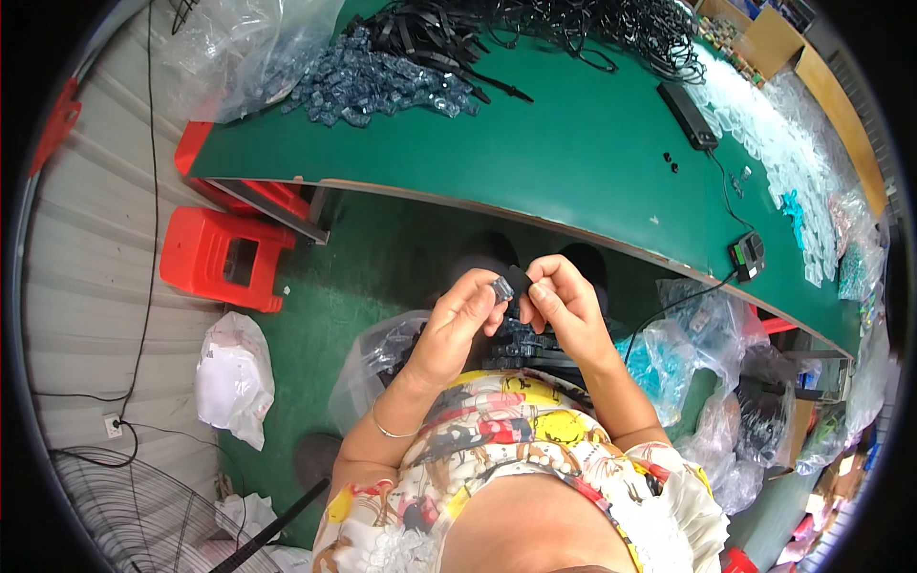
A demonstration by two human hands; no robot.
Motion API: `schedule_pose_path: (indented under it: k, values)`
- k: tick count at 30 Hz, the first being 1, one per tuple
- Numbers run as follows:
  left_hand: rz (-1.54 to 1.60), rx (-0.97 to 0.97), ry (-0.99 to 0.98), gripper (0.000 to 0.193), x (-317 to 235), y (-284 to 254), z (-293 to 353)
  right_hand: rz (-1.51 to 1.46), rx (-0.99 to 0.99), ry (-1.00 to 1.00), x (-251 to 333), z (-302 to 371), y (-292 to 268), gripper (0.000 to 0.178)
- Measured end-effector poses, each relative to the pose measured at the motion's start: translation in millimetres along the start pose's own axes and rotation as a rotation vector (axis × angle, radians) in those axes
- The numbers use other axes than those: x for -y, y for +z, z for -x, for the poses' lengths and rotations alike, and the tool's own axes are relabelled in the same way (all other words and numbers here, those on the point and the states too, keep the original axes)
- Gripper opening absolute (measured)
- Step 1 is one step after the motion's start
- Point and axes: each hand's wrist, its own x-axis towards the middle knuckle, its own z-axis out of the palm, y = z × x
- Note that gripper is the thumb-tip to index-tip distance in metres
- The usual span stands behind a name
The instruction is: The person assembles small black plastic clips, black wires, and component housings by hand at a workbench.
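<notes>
Above my lap, my left hand pinches a small translucent blue-grey plastic piece between thumb and fingers. Close beside it, my right hand grips a flat black strap-like piece. The two pieces nearly meet; whether they touch or are joined, I cannot tell. Below my hands, a stack of dark pieces lies on my lap, partly hidden by my fingers. On the green table ahead sit a heap of similar blue-grey pieces and a pile of black straps.
A black power adapter and a small corded device lie toward the table's right, near many clear plastic parts. Red stools stand at the left. Filled plastic bags crowd the right side, and a wire fan guard is lower left.
</notes>
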Motion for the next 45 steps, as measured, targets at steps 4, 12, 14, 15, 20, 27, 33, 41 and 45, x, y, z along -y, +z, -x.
schedule_pose_path:
  k: [4,12,14,15,20,27,33,41,45]
  values:
    - [0.072,-0.024,0.037,0.023,7,2,0,-0.126,0.131,0.140,-1,-2,0,0.015]
    - [0.213,0.022,0.035,0.028,13,4,4,-0.341,0.217,0.301,-6,-3,-3,0.016]
    - [0.243,0.029,0.022,0.028,13,3,5,-0.388,0.231,0.313,-5,-2,-3,0.016]
    - [0.276,0.035,0.011,0.028,13,3,5,-0.432,0.247,0.325,-4,-2,-4,0.017]
    - [0.314,0.039,-0.010,0.029,15,4,4,-0.378,0.250,0.332,-6,-3,-2,0.016]
    - [0.175,0.042,-0.026,0.028,14,5,2,-0.160,0.235,0.221,-4,-5,-1,0.015]
    - [0.178,0.031,-0.087,0.027,15,2,-1,-0.171,0.226,0.166,-6,-10,-2,0.015]
    - [-0.448,-0.188,-0.016,0.017,21,-5,1,0.573,0.068,-0.442,-17,-7,-5,0.017]
    - [-0.459,-0.148,0.017,0.013,24,-9,4,0.526,0.024,-0.480,-25,-4,-3,0.012]
